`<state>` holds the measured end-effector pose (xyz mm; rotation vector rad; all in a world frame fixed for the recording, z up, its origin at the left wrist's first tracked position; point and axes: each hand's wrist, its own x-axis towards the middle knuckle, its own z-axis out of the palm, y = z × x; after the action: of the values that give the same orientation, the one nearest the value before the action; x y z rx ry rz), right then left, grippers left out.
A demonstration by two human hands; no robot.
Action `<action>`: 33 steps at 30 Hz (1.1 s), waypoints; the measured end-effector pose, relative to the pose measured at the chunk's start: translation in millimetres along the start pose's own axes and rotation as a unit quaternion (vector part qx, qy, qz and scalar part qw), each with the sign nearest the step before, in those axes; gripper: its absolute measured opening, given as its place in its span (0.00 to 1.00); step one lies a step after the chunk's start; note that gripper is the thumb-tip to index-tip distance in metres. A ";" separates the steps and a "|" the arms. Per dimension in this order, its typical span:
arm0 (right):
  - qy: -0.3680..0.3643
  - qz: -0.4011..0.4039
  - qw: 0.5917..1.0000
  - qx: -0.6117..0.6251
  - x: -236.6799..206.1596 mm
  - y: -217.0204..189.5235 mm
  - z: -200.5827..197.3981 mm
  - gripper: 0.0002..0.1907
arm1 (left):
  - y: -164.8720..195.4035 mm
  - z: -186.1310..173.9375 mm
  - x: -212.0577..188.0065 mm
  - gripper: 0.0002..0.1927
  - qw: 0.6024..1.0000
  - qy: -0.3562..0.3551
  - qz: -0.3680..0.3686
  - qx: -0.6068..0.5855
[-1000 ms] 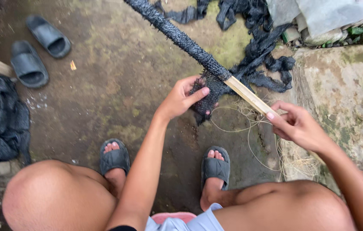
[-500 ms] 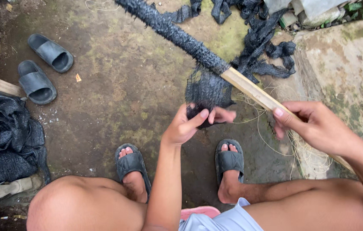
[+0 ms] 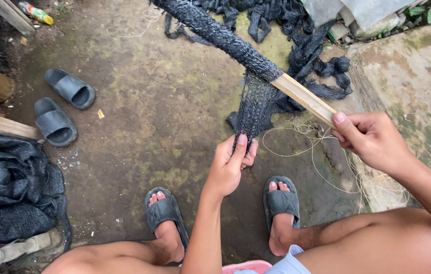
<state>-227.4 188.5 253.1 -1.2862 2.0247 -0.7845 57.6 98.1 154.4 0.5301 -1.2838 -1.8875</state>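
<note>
A strip of black netting [image 3: 252, 109] is pinched between thumb and fingers of the left hand [image 3: 230, 165], closed around its lower end, and is stretched down from a wooden stick [image 3: 304, 99]. The bare end of the stick is gripped by the closed right hand [image 3: 373, 139]. The stick's upper length is wrapped in netting, above the mossy concrete floor [image 3: 149, 116].

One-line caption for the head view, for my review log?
Left hand pulls black netting down from a wooden stick gripped by the right hand.
</note>
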 end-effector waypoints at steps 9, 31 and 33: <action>0.026 -0.006 1.000 -0.008 -7.3 6.4 -4.2 0.30 | 13.2 8.7 -11.4 0.27 0.998 -0.041 0.014 0.035; 0.075 0.017 0.987 -0.143 -10.8 -18.1 -1.7 0.29 | 28.2 31.8 -20.4 0.20 0.997 0.042 0.027 0.051; 0.089 -0.019 0.983 -0.159 -10.3 -16.6 -2.1 0.27 | 32.9 33.6 -21.2 0.19 0.996 0.038 0.032 0.080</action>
<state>-216.1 192.5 268.7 -1.4784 2.3482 -0.6277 59.0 128.3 196.2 0.6299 -1.3925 -1.7046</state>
